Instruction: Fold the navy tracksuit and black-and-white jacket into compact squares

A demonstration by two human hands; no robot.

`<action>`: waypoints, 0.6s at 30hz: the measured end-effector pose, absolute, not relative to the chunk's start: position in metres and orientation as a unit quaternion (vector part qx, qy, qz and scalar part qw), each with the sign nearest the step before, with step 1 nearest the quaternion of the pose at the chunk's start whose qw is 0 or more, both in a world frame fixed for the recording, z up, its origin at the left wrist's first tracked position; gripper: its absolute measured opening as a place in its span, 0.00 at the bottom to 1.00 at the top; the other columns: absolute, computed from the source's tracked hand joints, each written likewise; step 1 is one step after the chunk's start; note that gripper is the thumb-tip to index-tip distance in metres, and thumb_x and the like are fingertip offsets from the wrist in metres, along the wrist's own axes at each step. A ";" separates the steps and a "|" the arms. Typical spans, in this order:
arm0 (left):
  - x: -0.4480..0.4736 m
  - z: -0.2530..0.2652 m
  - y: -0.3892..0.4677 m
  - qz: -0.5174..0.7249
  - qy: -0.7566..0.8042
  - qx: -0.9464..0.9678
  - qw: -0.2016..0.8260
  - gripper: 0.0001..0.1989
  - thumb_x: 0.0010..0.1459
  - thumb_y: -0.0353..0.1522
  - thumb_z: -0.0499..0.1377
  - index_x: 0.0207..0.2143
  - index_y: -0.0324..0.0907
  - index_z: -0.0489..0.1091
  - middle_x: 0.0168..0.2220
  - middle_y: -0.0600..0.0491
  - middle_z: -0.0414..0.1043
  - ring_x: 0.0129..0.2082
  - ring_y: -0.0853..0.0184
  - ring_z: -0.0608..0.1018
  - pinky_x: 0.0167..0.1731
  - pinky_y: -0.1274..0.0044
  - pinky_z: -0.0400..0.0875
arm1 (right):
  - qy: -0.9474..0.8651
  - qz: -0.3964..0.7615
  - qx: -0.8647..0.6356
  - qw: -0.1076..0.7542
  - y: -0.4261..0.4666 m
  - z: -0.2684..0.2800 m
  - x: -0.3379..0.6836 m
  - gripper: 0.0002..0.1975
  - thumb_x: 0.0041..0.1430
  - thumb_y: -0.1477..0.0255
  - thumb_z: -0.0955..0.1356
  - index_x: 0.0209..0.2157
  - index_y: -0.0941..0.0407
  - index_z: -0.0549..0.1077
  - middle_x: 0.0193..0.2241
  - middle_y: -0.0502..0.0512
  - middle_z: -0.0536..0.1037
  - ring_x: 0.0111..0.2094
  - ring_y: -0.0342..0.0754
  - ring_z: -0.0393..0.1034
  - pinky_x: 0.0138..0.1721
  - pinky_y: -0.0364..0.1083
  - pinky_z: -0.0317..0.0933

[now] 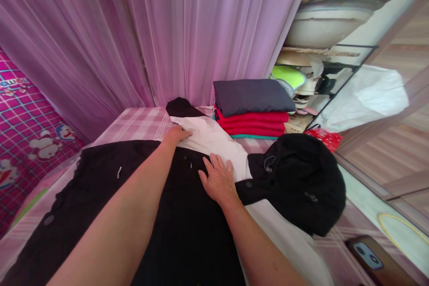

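Note:
A black and white hooded jacket (201, 214) lies spread out on the bed. Its white sleeve (214, 136) reaches toward the curtain and ends in a black cuff. At the right lies its puffy black hood (301, 178), with a drawcord loop beside it. My left hand (177, 135) is closed at the near edge of the white sleeve, its fingers partly hidden. My right hand (219, 178) rests flat with fingers spread, where the black body meets the white shoulder.
A stack of folded red clothes (254, 123) with a dark grey piece (253, 96) on top stands by the purple curtain (201, 31). A phone (378, 259) lies at the lower right. A shelf rack (348, 69) and a white bag (372, 96) stand beyond the bed.

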State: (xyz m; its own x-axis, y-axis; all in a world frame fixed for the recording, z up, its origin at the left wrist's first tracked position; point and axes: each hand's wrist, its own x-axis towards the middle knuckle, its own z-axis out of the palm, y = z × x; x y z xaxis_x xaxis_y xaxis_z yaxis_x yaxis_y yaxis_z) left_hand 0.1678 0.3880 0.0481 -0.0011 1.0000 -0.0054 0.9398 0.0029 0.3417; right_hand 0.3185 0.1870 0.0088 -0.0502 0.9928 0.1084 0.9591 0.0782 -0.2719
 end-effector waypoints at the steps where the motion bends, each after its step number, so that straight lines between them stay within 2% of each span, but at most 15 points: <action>1: 0.172 0.048 0.388 0.143 0.686 0.704 0.119 0.24 0.54 0.46 0.59 0.47 0.40 0.73 0.46 0.43 0.78 0.45 0.56 0.79 0.44 0.71 0.70 | -0.722 0.064 -0.676 0.135 0.187 0.009 0.319 0.27 0.69 0.58 0.57 0.65 0.52 0.61 0.68 0.60 0.57 0.68 0.57 0.46 0.65 0.66 0.36; 3: 0.179 0.050 0.387 0.187 0.664 0.716 0.103 0.19 0.60 0.40 0.54 0.50 0.42 0.70 0.46 0.48 0.78 0.44 0.63 0.78 0.42 0.75 0.69 | -0.720 0.066 -0.677 0.137 0.187 0.010 0.318 0.27 0.69 0.58 0.57 0.65 0.52 0.61 0.68 0.60 0.56 0.68 0.57 0.46 0.65 0.66 0.36; 6: 0.186 0.050 0.382 0.241 0.650 0.718 0.056 0.17 0.64 0.37 0.48 0.51 0.42 0.68 0.45 0.50 0.77 0.45 0.65 0.76 0.43 0.75 0.67 | -0.718 0.069 -0.677 0.142 0.186 0.012 0.318 0.28 0.69 0.58 0.57 0.66 0.52 0.59 0.69 0.59 0.54 0.69 0.56 0.45 0.65 0.65 0.35; 9: 0.186 0.045 0.378 0.243 0.663 0.708 0.014 0.15 0.64 0.37 0.49 0.46 0.42 0.70 0.42 0.49 0.78 0.44 0.62 0.77 0.43 0.74 0.67 | -0.714 0.074 -0.683 0.136 0.186 0.013 0.317 0.28 0.68 0.58 0.57 0.66 0.51 0.59 0.69 0.59 0.53 0.69 0.57 0.44 0.65 0.65 0.34; 14: 0.181 0.040 0.376 0.177 0.675 0.716 0.022 0.15 0.62 0.39 0.52 0.43 0.40 0.73 0.41 0.40 0.78 0.45 0.53 0.78 0.45 0.66 0.67 | -0.702 0.080 -0.698 0.119 0.187 0.014 0.317 0.29 0.67 0.56 0.58 0.66 0.49 0.60 0.69 0.59 0.53 0.69 0.60 0.42 0.65 0.65 0.32; 16: 0.176 0.044 0.368 0.157 0.672 0.723 0.021 0.19 0.63 0.41 0.52 0.46 0.37 0.73 0.43 0.38 0.78 0.46 0.50 0.78 0.47 0.64 0.67 | -0.700 0.084 -0.699 0.118 0.188 0.014 0.317 0.29 0.67 0.55 0.58 0.66 0.49 0.60 0.69 0.59 0.53 0.69 0.60 0.42 0.65 0.65 0.32; 18: 0.168 0.047 0.348 0.165 0.648 0.743 -0.007 0.24 0.64 0.42 0.50 0.53 0.35 0.69 0.50 0.36 0.75 0.52 0.50 0.76 0.52 0.63 0.66 | -0.700 0.086 -0.699 0.120 0.188 0.015 0.316 0.29 0.67 0.56 0.58 0.66 0.49 0.60 0.69 0.59 0.53 0.69 0.60 0.42 0.65 0.65 0.32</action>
State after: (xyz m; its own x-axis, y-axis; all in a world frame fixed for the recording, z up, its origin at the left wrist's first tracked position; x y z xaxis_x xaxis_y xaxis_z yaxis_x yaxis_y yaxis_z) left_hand 0.1677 0.3475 0.0471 0.1052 0.9613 0.2545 0.9657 -0.1599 0.2048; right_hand 0.3164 0.1879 0.0147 0.0049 0.9988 0.0478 0.9573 0.0091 -0.2890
